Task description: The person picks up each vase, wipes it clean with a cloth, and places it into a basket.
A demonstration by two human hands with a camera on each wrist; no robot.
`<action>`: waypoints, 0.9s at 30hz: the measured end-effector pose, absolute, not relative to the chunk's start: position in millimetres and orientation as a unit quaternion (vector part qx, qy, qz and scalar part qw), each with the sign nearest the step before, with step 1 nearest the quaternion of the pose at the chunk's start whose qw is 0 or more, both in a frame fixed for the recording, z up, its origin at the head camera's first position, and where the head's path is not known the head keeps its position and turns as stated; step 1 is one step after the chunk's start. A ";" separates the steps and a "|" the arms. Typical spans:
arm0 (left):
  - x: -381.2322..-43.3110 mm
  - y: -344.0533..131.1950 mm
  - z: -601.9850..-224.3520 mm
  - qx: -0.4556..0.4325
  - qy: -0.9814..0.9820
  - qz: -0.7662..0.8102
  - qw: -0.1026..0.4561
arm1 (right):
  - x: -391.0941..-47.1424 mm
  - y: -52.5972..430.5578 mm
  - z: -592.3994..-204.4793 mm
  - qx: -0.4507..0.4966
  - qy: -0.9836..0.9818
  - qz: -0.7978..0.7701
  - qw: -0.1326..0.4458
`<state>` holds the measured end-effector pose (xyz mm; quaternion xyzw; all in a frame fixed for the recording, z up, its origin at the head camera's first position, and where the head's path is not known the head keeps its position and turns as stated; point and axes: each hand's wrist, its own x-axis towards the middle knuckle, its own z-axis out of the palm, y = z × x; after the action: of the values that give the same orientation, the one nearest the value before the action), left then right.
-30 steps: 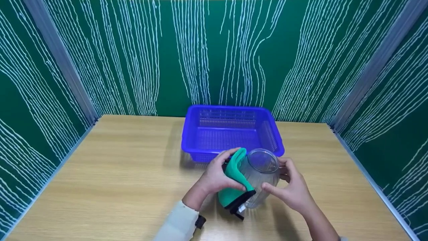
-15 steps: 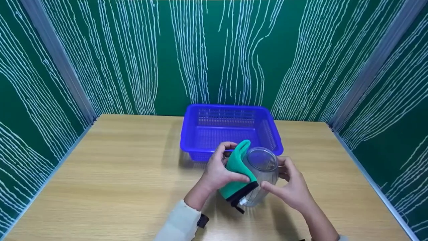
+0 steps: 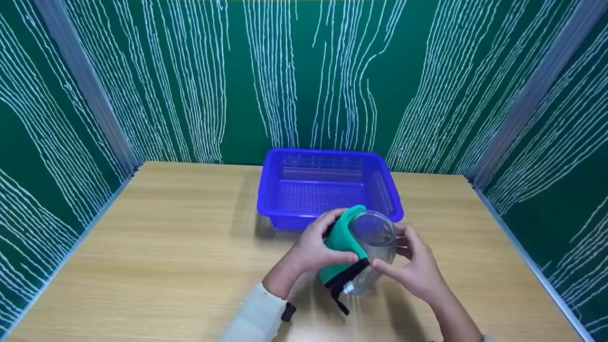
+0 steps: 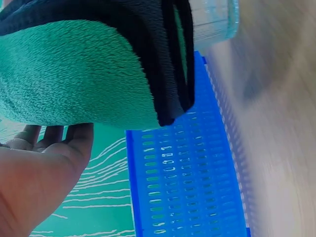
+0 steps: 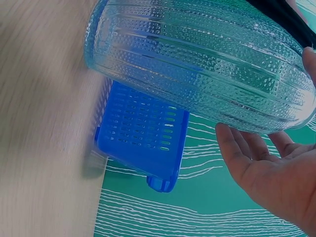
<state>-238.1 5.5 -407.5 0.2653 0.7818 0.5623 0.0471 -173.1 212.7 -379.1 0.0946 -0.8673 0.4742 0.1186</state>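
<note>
A clear glass jar (image 3: pixel 381 254) with a ribbed, pebbled wall is in front of the basket, its round mouth facing up toward the head camera. My right hand (image 3: pixel 418 270) holds it from the right, thumb on the near side and fingers on the far side. Against the jar's left side lies a green cloth (image 3: pixel 339 237) with black edging, a dark grey reverse and a small white tag. My left hand (image 3: pixel 311 249) grips this cloth, thumb in front and fingers behind. In the right wrist view the glass jar (image 5: pixel 173 64) slants across the top; whether its base touches the table cannot be told.
Just behind the hands a blue perforated plastic basket (image 3: pixel 263 204) stands on the light wooden table (image 3: pixel 166 247). Green panels (image 3: pixel 313 95) with white wavy lines enclose the table at the back and sides, with grey posts (image 3: pixel 527 90) in the corners.
My left hand has slid the green cloth up and then rightward along the jar, so it covers more of the jar's left side. The jar and my right hand have stayed nearly in place.
</note>
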 end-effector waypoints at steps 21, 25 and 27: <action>-240.3 3.1 -416.9 0.260 0.796 0.542 0.076 | -181.7 222.2 -396.9 0.101 -0.865 0.478 0.115; -240.4 1.0 -417.9 0.254 0.798 0.540 0.087 | -174.7 215.2 -383.8 0.095 -0.866 0.478 0.113; -240.7 -0.1 -418.8 0.253 0.800 0.537 0.090 | -172.1 212.5 -379.0 0.092 -0.867 0.477 0.114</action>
<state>-240.7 -0.1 -418.8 0.2531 0.7999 0.5367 0.0898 -172.1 212.5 -379.0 0.0925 -0.8666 0.4770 0.1136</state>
